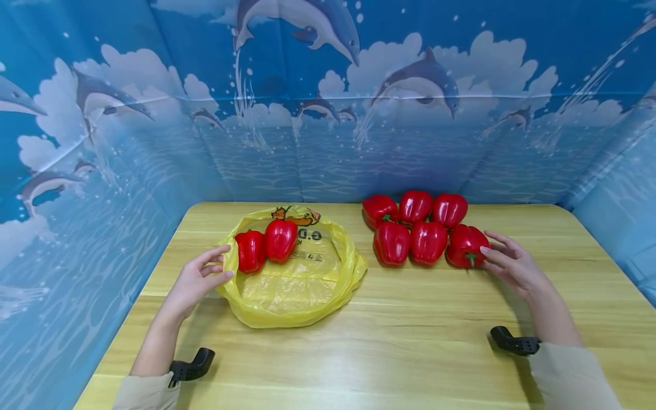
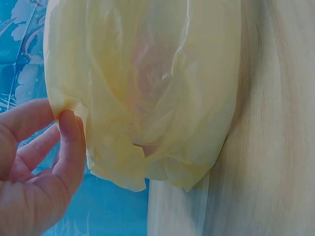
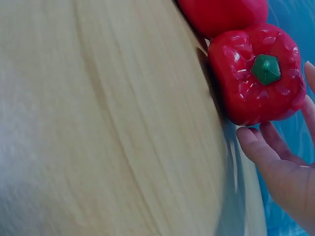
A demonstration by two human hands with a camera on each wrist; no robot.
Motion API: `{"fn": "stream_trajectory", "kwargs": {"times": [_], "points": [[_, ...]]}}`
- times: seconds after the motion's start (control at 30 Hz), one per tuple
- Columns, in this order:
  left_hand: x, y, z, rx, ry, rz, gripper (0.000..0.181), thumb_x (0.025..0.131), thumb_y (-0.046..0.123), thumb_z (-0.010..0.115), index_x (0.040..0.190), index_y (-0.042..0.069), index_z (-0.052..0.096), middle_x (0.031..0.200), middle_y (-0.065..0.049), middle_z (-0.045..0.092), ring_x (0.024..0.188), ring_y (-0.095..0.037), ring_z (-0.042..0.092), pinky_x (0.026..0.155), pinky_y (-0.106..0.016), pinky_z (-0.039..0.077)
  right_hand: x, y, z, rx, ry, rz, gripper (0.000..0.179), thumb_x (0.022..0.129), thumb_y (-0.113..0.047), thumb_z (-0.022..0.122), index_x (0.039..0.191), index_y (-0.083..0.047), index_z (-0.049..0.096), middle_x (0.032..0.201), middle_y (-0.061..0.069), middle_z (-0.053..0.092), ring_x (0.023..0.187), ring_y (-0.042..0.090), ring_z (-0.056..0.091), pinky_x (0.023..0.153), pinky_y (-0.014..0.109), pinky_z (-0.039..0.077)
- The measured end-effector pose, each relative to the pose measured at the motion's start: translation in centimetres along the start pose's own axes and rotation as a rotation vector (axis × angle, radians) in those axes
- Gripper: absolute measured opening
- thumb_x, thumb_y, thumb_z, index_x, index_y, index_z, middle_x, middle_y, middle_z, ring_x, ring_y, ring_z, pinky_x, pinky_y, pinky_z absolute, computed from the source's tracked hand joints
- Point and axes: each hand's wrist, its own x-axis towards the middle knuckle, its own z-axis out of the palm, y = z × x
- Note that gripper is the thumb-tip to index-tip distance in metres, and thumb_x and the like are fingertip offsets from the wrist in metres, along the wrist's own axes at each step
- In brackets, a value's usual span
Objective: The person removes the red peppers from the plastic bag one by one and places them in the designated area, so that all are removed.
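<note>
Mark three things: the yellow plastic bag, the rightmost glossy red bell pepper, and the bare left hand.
Yellow plastic bag [image 1: 279, 319]: head view, on its near rim.
Rightmost glossy red bell pepper [image 1: 465, 245]: head view, on the middle of its body.
Bare left hand [image 1: 195, 279]: head view, on the middle of the hand.

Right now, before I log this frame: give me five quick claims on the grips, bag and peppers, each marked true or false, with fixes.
1. The left grip pinches the yellow bag. True.
2. Two red peppers lie inside the bag. True.
3. Only four sit outside it. False: six loose peppers do, in two rows of three.
4. In the head view, the bag lies right of that group. False: it lies left.
5. The right grip is at the right-end front pepper. True.
</note>
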Motion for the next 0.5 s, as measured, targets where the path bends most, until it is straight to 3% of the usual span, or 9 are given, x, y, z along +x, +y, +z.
{"fn": "stream_trajectory", "kwargs": {"times": [0.3,0.5], "points": [[0.2,-0.5,0.1,0.002,-0.004,0.01,0.059,0.086,0.009,0.065,0.14,0.004,0.04,0.118,-0.014,0.04,0.102,-0.024,0.047,0.072,-0.018,0.048,-0.6,-0.6,-0.5,0.112,-0.055,-0.037,0.034,0.093,0.001,0.05,0.112,-0.024,0.063,0.103,-0.007,0.062,0.088,0.012,0.064,0.073,0.028,0.053],[0.1,-0.5,0.1,0.005,-0.003,0.031,0.059,0.087,0.009,0.065,0.14,0.004,0.04,0.119,-0.016,0.04,0.102,-0.024,0.047,0.072,-0.018,0.048,-1.0,-2.0,-0.3,0.164,-0.084,-0.063,0.037,0.093,0.006,0.046,0.112,-0.02,0.065,0.102,-0.003,0.064,0.092,0.011,0.064,0.074,0.029,0.053]]}}
